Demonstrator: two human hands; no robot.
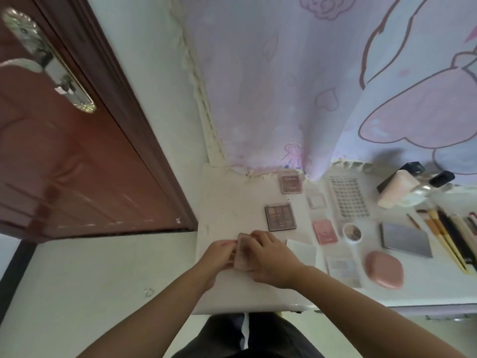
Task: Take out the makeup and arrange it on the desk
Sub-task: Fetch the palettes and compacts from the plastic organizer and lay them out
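A small pink makeup palette (242, 250) is held between both hands just above the white desk (227, 202), near its front left part. My left hand (218, 255) grips its left edge and my right hand (269, 257) covers its right side. Laid out on the desk are a dark eyeshadow palette (280, 216), a pink compact (291, 184), a pink blush case (324, 231), a small round pot (352, 232), a grey flat palette (405, 239), a pink oval case (384, 269) and several brushes (444, 236).
A lash tray (348, 196), a pale pink bottle (395, 188) and dark containers (413, 167) stand at the back right. A pink patterned curtain (296, 86) hangs behind the desk. A brown door (64, 151) stands to the left.
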